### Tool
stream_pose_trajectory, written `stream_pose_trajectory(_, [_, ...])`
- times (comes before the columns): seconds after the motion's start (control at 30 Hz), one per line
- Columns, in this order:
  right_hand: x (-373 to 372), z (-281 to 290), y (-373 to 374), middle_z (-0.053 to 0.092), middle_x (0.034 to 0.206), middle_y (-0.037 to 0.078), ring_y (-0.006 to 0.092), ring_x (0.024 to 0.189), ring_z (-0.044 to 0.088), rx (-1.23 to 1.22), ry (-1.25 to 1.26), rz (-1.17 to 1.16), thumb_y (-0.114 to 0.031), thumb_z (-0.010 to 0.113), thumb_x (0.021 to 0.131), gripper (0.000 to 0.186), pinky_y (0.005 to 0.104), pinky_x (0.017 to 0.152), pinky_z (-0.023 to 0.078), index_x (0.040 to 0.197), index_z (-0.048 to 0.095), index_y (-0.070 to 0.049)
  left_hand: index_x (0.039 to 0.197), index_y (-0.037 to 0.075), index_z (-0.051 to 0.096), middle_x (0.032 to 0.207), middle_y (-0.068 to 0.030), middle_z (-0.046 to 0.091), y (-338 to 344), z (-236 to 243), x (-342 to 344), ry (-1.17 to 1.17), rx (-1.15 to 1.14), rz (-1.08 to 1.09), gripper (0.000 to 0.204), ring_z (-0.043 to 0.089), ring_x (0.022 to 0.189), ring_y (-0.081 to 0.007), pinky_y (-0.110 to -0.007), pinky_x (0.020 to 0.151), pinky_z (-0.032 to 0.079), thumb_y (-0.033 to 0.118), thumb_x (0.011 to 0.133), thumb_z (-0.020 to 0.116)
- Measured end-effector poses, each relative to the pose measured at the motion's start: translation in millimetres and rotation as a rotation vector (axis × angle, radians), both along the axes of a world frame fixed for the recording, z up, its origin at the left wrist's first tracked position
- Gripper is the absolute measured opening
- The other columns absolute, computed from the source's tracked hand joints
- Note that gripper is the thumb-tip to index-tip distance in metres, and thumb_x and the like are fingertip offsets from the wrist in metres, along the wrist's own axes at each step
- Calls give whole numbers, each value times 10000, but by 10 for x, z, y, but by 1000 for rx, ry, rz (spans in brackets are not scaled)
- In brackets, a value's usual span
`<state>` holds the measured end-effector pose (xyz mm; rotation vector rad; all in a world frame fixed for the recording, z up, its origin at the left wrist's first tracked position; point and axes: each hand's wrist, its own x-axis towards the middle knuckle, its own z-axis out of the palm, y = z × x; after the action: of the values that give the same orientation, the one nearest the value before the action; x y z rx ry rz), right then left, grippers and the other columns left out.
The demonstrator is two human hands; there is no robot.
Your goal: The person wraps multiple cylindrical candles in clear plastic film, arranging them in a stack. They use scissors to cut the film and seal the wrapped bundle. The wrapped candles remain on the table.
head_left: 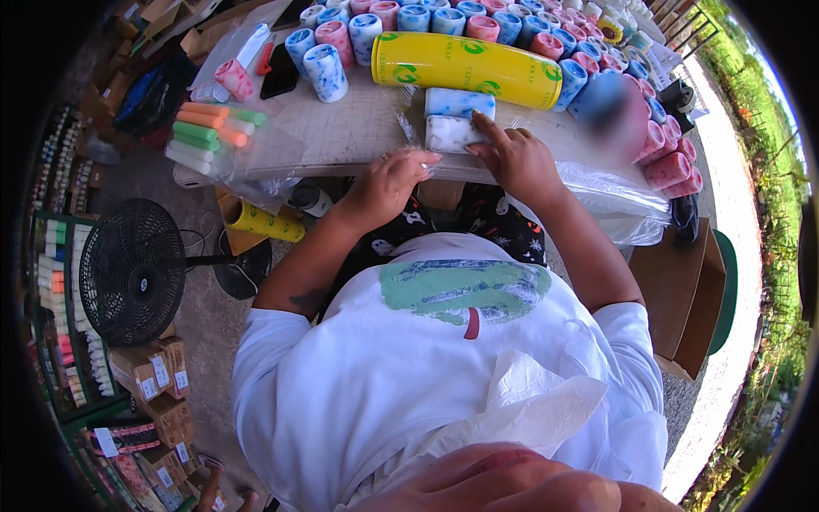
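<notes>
Pressing down with my right hand (pixel 514 158), I keep the index finger stretched out onto the near white-and-blue candle (pixel 450 133), the other fingers loosely curled beside it; nothing is clamped, it is a flat hold from above. My left hand (pixel 388 181) lies half open at the near edge of the tabletop (pixel 341 136), fingertips resting on a sheet of clear wrap (pixel 411 128) that runs up toward the candle. I cannot tell whether it pinches the film or only pins it.

The candle lies on its side close to the near edge, a second marbled candle (pixel 459 102) touching it just behind, and the big yellow roll of wrap (pixel 465 61) lies across the tabletop behind both.

To do this well, I judge the film should stay taut: the left fingertips anchoring it against the edge while the right finger holds the candle steady, so the wrap goes on smooth without creases. The risk I see is the round candle rolling into its neighbour.

Rows of pink and blue candles (pixel 401 15) line the far edge; slim coloured candles in a bag (pixel 209 132) lie at the left edge.
</notes>
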<state>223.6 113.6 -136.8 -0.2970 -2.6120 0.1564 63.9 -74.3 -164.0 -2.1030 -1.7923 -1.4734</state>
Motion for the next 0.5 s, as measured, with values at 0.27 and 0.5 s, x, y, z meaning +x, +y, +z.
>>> stream_pose_trajectory(0.27, [-109, 90, -94, 585, 1091, 150, 309, 1059, 552, 141, 79, 51, -351, 636, 854, 439, 404, 876, 462, 1178, 595, -57, 1050, 37, 531, 918, -127, 569, 117, -87, -3, 228, -15, 121, 232, 555, 886, -343, -433, 811, 457, 61, 838, 622])
stream_pose_trajectory(0.5, [-185, -23, -81, 540, 1182, 174, 352, 1176, 510, 176, 60, 148, -319, 645, 833, 495, 421, 929, 466, 1262, 534, -99, 1071, 45, 553, 1018, -126, 524, 150, 63, 61, 363, -188, 188, 280, 516, 967, -348, -438, 834, 447, 65, 808, 648])
